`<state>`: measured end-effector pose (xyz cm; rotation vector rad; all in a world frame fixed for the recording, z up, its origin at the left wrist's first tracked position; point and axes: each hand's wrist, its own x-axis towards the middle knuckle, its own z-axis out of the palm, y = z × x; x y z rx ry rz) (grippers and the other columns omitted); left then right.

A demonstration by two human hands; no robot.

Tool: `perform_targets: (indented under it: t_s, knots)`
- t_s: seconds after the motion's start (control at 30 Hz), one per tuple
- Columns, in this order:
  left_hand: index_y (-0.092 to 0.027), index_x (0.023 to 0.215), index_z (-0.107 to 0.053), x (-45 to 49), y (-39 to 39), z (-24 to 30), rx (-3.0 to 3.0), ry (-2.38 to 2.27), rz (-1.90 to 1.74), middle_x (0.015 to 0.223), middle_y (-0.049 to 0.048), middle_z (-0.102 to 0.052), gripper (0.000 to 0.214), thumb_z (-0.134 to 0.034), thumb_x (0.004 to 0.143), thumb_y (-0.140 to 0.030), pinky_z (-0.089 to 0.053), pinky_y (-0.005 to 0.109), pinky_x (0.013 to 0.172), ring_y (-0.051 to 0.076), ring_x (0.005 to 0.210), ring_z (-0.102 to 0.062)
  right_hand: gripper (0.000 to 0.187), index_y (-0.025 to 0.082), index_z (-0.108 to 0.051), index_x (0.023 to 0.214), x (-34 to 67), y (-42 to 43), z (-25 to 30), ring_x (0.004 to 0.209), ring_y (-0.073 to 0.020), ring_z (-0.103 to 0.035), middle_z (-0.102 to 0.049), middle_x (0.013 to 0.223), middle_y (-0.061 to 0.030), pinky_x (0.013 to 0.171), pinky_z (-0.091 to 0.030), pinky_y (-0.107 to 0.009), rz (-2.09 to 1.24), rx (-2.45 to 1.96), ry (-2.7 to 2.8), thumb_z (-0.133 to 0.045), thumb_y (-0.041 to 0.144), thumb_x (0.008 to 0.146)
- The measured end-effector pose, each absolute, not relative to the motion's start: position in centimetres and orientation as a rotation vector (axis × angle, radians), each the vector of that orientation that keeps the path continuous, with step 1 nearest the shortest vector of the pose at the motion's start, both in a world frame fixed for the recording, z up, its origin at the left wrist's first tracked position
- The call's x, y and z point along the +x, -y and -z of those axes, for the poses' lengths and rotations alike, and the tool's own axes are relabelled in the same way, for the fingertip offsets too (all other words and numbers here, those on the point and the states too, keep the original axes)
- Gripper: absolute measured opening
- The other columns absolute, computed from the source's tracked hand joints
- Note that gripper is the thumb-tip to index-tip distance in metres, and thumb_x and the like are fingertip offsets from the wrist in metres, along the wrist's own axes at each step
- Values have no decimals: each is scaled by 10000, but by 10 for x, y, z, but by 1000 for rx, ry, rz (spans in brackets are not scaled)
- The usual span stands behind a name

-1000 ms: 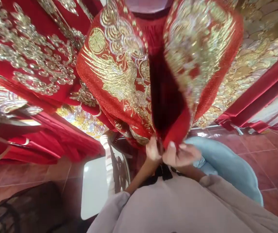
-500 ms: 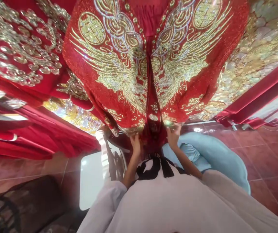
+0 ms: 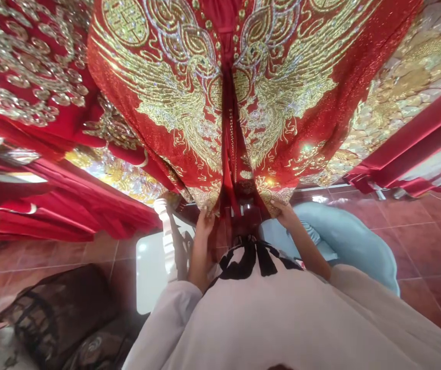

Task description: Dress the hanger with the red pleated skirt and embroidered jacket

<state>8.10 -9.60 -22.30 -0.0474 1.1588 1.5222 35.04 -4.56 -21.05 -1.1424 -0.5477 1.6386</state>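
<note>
A red garment (image 3: 189, 103) with gold and silver phoenix embroidery hangs in front of me, its two front panels meeting at a beaded middle seam. My left hand (image 3: 205, 218) is closed on the bottom hem of the left panel. My right hand (image 3: 284, 210) is closed on the bottom hem of the right panel. Both hands sit low, just under the cloth, a little apart. My pale sleeves and a black bow (image 3: 249, 259) fill the lower view.
More red and gold embroidered garments (image 3: 31, 77) hang to the left and right (image 3: 405, 87). A light blue cushioned seat (image 3: 351, 241) stands at the right, a white table top (image 3: 149, 272) and a dark patterned bag (image 3: 58, 313) at the left, on red floor tiles (image 3: 432, 241).
The garment's two front panels, open a second ago with my hands together at the bottom, have been brought shut at the middle. My hands have moved apart along the hem.
</note>
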Motion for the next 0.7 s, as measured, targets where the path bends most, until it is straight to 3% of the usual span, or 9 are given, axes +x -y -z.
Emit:
perform_targets:
  t_s: [0.13, 0.23, 0.33, 0.43, 0.53, 0.7]
  knots:
    - [-142, 646, -559, 93, 105, 211, -30, -1110, -1353, 601, -11, -599, 164, -605, 658, 15, -447, 165, 540, 68, 544, -554, 441, 158, -673, 891, 347, 58, 196, 662, -164, -640, -700, 826, -43, 608, -538, -305, -1809, -1110, 637, -835, 239, 489]
    - [-126, 567, -534, 111, 104, 198, 32, -1048, -1235, 523, -10, -534, 171, -572, 601, 37, -403, 180, 463, 65, 459, -483, 472, 156, -681, 911, 337, 61, 185, 713, -163, -646, -706, 856, -40, 693, -538, -321, -1793, -1101, 741, -847, 211, 473]
    - [-102, 550, -542, 131, 97, 184, 100, -992, -1186, 512, -10, -486, 137, -580, 622, 7, -315, 176, 405, 41, 410, -391, 504, 166, -681, 913, 324, 63, 178, 821, -162, -647, -707, 916, -26, 830, -512, -327, -1700, -1113, 772, -853, 166, 439]
    - [-92, 627, -580, 148, 90, 172, 137, -985, -1221, 583, 0, -522, 106, -625, 722, -106, -266, 173, 391, 23, 408, -361, 496, 173, -677, 895, 311, 66, 176, 826, -161, -644, -706, 911, -17, 854, -499, -329, -1650, -1153, 712, -849, 159, 429]
    - [-118, 657, -565, 161, 85, 166, 142, -1019, -1303, 596, -17, -528, 192, -677, 758, -238, -306, 179, 416, 33, 429, -410, 461, 161, -672, 839, 301, 68, 172, 790, -170, -644, -708, 877, -24, 811, -511, -323, -1632, -1147, 619, -839, 156, 409]
    - [-127, 693, -565, 174, 79, 169, 121, -1069, -1407, 583, -31, -560, 239, -778, 654, -230, -447, 198, 563, 77, 549, -561, 463, 156, -671, 855, 291, 67, 163, 729, -165, -643, -704, 805, -15, 759, -522, -312, -1661, -1065, 521, -825, 171, 419]
